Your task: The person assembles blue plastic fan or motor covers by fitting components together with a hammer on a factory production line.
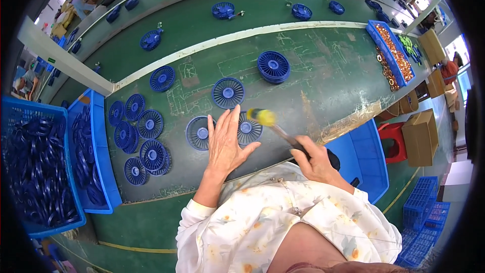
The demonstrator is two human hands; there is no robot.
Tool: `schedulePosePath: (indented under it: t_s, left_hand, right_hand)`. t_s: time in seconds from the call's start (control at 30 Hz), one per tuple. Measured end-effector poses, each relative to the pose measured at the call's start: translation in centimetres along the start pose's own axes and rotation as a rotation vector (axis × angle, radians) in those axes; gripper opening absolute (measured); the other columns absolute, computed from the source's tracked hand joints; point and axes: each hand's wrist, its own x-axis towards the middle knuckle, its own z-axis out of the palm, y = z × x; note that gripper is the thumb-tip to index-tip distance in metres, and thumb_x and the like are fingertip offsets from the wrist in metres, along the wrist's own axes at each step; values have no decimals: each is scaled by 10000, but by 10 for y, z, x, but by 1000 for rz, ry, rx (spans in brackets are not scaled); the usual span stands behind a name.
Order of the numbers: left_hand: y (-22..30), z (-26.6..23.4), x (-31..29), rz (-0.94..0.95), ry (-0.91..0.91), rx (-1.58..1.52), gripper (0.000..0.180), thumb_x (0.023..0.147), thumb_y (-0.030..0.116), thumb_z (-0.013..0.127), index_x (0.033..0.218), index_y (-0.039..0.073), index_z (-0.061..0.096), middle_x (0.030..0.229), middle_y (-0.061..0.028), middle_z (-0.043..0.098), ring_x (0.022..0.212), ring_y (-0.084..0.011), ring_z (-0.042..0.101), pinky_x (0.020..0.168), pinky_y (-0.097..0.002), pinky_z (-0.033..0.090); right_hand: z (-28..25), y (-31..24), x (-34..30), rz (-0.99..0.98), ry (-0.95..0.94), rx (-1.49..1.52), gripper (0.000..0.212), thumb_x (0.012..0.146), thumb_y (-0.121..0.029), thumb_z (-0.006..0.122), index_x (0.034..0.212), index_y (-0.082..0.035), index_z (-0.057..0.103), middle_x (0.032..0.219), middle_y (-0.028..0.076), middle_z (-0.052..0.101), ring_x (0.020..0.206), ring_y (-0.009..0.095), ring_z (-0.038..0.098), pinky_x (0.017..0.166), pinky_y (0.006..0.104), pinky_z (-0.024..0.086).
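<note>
My right hand [319,163] is wrapped round the handle of a hammer [262,117] whose yellow head, blurred, hovers just above a round blue fan grille [251,132]. My left hand [226,144] lies with fingers spread between that grille and another blue grille [196,132] on its left, partly covering both. Whether its palm presses on either one I cannot tell. Beyond the fingertips is a third grille [228,93]. A small stack of grilles [273,66] stands farther back to the right.
Several more grilles [150,124] lie at the table's left. Blue crates [103,144] full of dark blue parts stand beside them. A blue tray of copper-coloured pieces [399,60] sits at the far right. Behind runs a green conveyor [187,25] carrying fan parts. An open blue bin [371,146] is near my right arm.
</note>
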Motion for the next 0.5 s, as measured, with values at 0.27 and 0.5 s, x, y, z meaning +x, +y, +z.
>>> schedulePosePath:
  t_s: [0.27, 0.5]
  left_hand:
    - [1, 0, 4, -42, 14, -55, 1283, 610, 336, 983, 1648, 58, 281, 1443, -136, 637, 1437, -328, 483, 1284, -641, 115]
    - [-3, -1, 10, -28, 13, -32, 1217, 603, 351, 981, 1610, 56, 365, 1410, -136, 645, 1390, -334, 527, 1283, -632, 165]
  right_hand:
    - [-1, 1, 2, 209, -273, -156, 231, 1053, -319, 616, 1088, -99, 558, 731, 267, 663, 750, 544, 643, 638, 617, 469]
    - [6, 16, 10, 213, -298, -189, 243, 1053, -310, 625, 1098, -77, 574, 705, 242, 643, 661, 484, 642, 619, 560, 482]
